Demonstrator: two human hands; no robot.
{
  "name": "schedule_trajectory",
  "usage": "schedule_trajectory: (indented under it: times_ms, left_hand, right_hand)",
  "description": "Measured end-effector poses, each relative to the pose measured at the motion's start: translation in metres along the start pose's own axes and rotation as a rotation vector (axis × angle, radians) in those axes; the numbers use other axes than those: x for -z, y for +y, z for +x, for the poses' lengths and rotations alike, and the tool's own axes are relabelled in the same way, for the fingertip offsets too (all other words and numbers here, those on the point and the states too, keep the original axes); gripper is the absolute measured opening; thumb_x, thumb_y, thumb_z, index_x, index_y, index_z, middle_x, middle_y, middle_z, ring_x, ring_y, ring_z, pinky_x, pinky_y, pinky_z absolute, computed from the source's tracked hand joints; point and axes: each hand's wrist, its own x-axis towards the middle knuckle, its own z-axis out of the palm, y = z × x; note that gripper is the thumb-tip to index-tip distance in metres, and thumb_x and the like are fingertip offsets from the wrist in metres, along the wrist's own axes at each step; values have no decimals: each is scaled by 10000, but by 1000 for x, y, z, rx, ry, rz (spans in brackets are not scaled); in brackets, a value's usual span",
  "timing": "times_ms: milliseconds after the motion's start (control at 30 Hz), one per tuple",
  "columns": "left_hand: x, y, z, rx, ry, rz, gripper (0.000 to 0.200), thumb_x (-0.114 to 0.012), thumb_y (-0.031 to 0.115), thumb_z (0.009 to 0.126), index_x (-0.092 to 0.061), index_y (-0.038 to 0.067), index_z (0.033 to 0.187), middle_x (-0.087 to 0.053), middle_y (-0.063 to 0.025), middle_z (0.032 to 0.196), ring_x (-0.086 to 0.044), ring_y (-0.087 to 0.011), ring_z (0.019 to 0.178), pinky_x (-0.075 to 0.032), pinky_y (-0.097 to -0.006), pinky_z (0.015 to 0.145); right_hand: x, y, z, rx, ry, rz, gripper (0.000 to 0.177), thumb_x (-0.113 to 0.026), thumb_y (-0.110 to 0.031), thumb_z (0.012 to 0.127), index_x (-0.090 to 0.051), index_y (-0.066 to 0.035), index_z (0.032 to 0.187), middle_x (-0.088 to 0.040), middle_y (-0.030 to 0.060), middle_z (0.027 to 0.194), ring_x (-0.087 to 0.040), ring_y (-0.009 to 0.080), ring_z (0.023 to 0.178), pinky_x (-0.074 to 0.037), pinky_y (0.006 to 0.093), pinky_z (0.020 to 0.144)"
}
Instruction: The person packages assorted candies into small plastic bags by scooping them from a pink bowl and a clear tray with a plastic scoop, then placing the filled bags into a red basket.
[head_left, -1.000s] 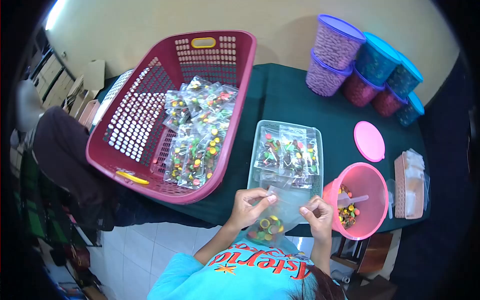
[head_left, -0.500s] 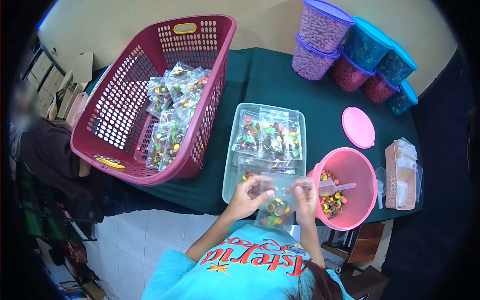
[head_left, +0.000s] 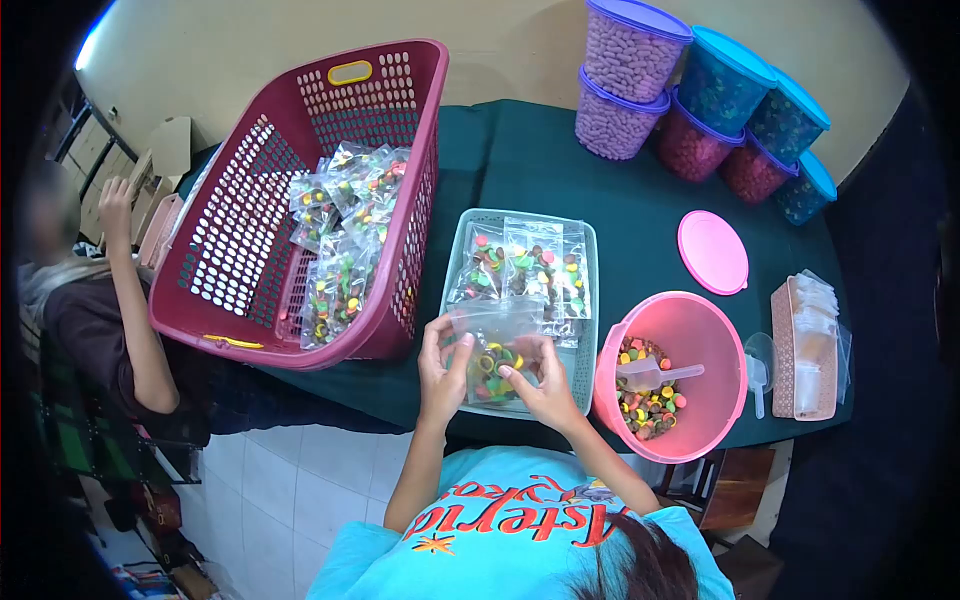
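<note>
A clear plastic bag of colourful candies point(head_left: 492, 348) is held up over the near half of the pale green tray point(head_left: 590, 380). My left hand point(head_left: 443, 368) grips the bag's left side, thumb in front. On the other side my right hand point(head_left: 540, 382) pinches the lower right part, its thumb on the candies. Behind them, several filled bags point(head_left: 545, 262) lie in the far half of the tray. Just right of my hands stands a pink bucket point(head_left: 715, 350) with loose candies point(head_left: 650, 410) and a clear scoop point(head_left: 645, 376) inside.
A large maroon basket point(head_left: 430, 150) with filled bags point(head_left: 340, 240) stands at left. At back right are stacked lidded tubs point(head_left: 635, 60). A pink lid point(head_left: 712, 252), a small basket of bags point(head_left: 805, 390) and another scoop point(head_left: 758, 375) lie right. A co-worker's raised arm point(head_left: 140, 330) is far left.
The candy bag has moved left and away from my body, over the tray. My right hand has shifted from its upper edge to its lower right. The co-worker has raised an arm.
</note>
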Motion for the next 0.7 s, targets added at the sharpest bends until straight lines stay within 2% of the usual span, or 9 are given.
schedule_trajectory:
  times_ms: [100, 167, 233, 300, 367, 400, 467, 567, 700]
  left_hand:
    - [7, -10, 8, 51, 21, -28, 296, -450, 131, 842, -409, 0, 1105, -434, -138, 1111, -441, -169, 1006, -371, -288, 842]
    - [18, -30, 15, 59, 11, 148, 314, -442, 153, 847, -401, -6, 1115, -444, -141, 1098, -439, -195, 1013, -362, -309, 852]
    - [21, -30, 16, 152, -66, 205, 345, -460, 184, 840, -400, -10, 1119, -432, -166, 1118, -431, -230, 1043, -332, -343, 893]
    - [26, -37, 19, 148, -139, 305, 376, -488, 194, 823, -389, -13, 1122, -422, -176, 1120, -416, -241, 1066, -323, -353, 910]
    - [27, -44, 20, 172, -180, 264, 387, -502, 187, 814, -382, -11, 1125, -411, -169, 1127, -411, -247, 1072, -320, -355, 915]
    - [28, -46, 21, 195, -206, 223, 400, -515, 180, 805, -374, -9, 1128, -400, -161, 1135, -406, -253, 1077, -317, -357, 921]
    - [25, -44, 22, 203, -219, 192, 408, -525, 166, 797, -367, -9, 1129, -388, -155, 1144, -395, -256, 1087, -314, -367, 922]
    - [29, -39, 21, 192, -220, 134, 419, -542, 139, 784, -358, -7, 1132, -371, -139, 1158, -373, -261, 1107, -310, -386, 923]
    - [36, -44, 19, 157, -216, 52, 435, -557, 119, 771, -359, -2, 1138, -358, -120, 1177, -345, -257, 1132, -298, -395, 931]
  right_hand:
    - [-4, 14, 3, -9, 12, -52, 393, -612, -119, 733, -391, 15, 1029, -500, 156, 1000, -523, 222, 890, -423, 324, 770]
    - [-8, 26, -2, -53, 23, -87, 399, -613, -124, 724, -390, 16, 1024, -489, 159, 1001, -516, 234, 880, -416, 331, 768]
    - [-12, 39, -10, -127, 26, -300, 431, -613, -122, 714, -383, -1, 1057, -433, 145, 1023, -469, 221, 944, -376, 316, 830]
    - [-19, 49, -13, -90, 77, -392, 486, -610, -143, 701, -350, 15, 1080, -421, 168, 999, -464, 266, 931, -362, 326, 844]
    - [-21, 59, -13, -34, 191, -772, 580, -599, -141, 704, -247, 24, 1135, -401, 195, 1052, -445, 282, 985, -341, 332, 875]
    - [-22, 56, -11, -40, 207, -772, 580, -599, -141, 704, -247, 24, 1135, -401, 195, 1052, -445, 282, 985, -341, 332, 875]
    - [-21, 44, -5, -301, 110, -211, 696, -601, -153, 673, -149, 43, 1166, -312, 275, 1116, -399, 346, 1046, -313, 362, 907]
    - [-25, 42, -6, -340, 71, -80, 679, -574, -114, 709, -99, 12, 1177, -354, 237, 1145, -378, 289, 1102, -292, 349, 930]
    - [-34, 52, -5, -176, 180, -128, 712, -584, -152, 689, -109, 52, 1179, -341, 269, 1119, -374, 334, 1092, -309, 359, 917]
